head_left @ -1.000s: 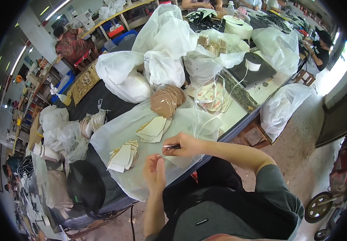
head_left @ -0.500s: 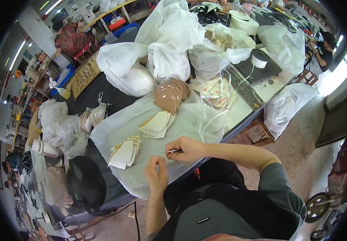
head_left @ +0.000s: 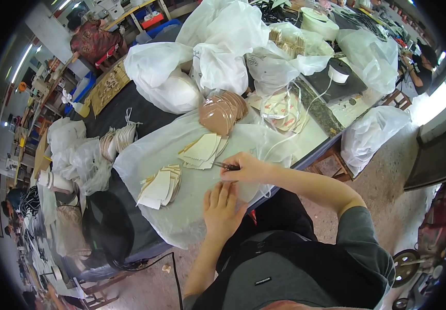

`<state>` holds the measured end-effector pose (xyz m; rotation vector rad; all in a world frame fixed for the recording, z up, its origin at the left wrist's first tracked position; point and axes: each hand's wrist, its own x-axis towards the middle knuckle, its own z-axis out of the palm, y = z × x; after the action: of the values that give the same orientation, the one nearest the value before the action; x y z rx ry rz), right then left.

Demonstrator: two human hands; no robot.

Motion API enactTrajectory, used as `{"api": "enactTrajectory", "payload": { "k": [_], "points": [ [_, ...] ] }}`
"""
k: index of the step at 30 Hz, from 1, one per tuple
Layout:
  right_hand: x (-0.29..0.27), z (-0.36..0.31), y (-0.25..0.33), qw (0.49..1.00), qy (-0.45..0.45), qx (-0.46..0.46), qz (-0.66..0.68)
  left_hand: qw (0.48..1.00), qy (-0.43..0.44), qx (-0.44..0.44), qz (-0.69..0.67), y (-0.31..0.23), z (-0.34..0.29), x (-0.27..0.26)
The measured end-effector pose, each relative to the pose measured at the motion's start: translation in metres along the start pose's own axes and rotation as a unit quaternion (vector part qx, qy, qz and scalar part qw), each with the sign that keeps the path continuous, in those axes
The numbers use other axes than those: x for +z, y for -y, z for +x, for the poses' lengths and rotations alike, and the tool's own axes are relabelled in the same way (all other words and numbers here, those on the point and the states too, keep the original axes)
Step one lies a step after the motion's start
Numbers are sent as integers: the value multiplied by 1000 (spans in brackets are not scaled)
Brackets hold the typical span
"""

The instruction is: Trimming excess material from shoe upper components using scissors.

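The right hand pinches a thin dark pen-like tool between closed fingers, its tip pointing left just beside a fanned stack of cream paper pieces that lies on a sheet of clear plastic spread over the table edge. The left hand lies flat and open on the same plastic, fingers spread, holding nothing, near a second cream stack. Farther back sit a pile of tan curved pieces and several white plastic bags, bulging and knotted, their contents hidden, while one open bag shows bundled pale pieces.
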<state>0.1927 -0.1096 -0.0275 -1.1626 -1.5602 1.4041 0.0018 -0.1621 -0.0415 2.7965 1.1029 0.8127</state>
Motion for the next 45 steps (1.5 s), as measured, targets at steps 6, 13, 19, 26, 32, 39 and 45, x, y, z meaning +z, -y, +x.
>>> {"api": "enactTrajectory", "payload": {
  "k": [6,13,19,26,32,39,45],
  "points": [
    [-2,6,3,999,-22,45,10,998,-34,-8,-47,1,-5,10],
    [-50,-3,2,988,-54,134,-49,995,-64,4,-75,0,-10,13],
    [-19,11,-2,991,29,104,-83,997,-66,-5,-47,0,-15,17],
    [2,21,16,975,118,176,-65,994,-74,-15,-75,3,-23,16],
    [7,21,11,976,108,122,-142,985,-114,-71,-107,11,-34,14],
    [26,17,4,953,25,-9,-302,988,-119,-83,-51,13,-22,9],
    [10,18,-2,958,40,-20,-284,995,-79,-63,5,9,-21,13]
  ]
}}
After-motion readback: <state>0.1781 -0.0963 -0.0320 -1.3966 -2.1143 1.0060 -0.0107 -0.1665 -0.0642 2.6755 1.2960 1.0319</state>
